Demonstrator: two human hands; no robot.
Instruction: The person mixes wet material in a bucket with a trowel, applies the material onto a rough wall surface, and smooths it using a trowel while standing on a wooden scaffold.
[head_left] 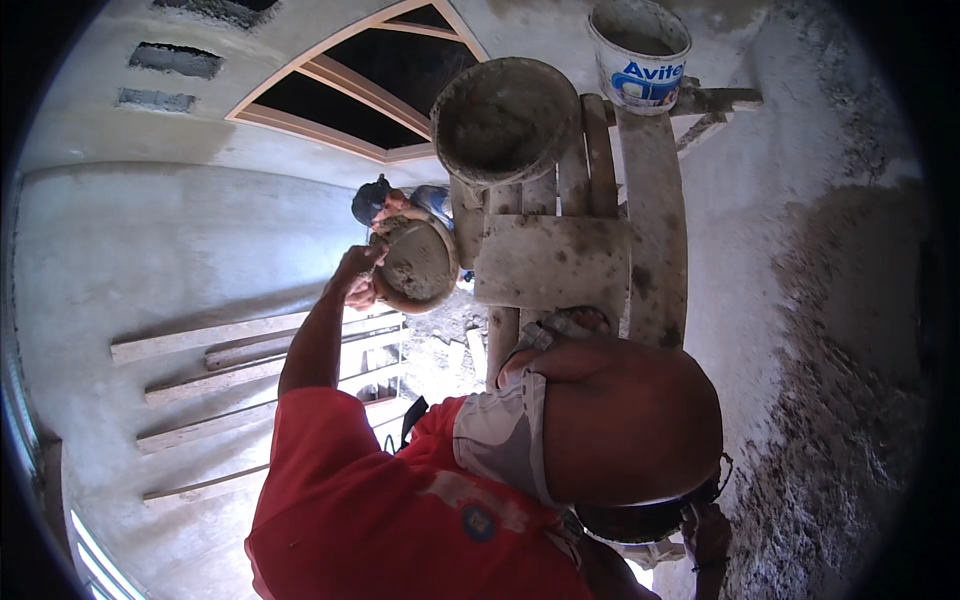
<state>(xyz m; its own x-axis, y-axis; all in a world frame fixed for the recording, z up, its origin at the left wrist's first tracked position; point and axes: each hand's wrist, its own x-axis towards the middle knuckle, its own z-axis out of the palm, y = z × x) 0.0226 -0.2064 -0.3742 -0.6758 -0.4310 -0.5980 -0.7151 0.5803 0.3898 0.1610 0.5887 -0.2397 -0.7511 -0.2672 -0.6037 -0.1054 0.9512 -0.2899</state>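
On the left, my left hand (360,279) grips the rim of a round basin (418,268) with wet grey mortar in it. The basin is tilted and hangs beside the plank platform. Just behind it is another person (372,203) in a dark cap, lower down; whether that person's hands also touch the basin I cannot tell. At the lower right, my right hand (706,536) is closed at the edge of a dark round container (640,522), mostly hidden behind my bent bare knee (640,420). My sandalled foot (568,328) rests on the planks.
A large round tub (505,118) of mortar and a white bucket (641,58) with blue print stand at the platform's far end. A mortar-stained board (553,262) lies across the planks (655,230). Rough plastered wall (820,330) rises right; several timbers (215,335) lie lower left.
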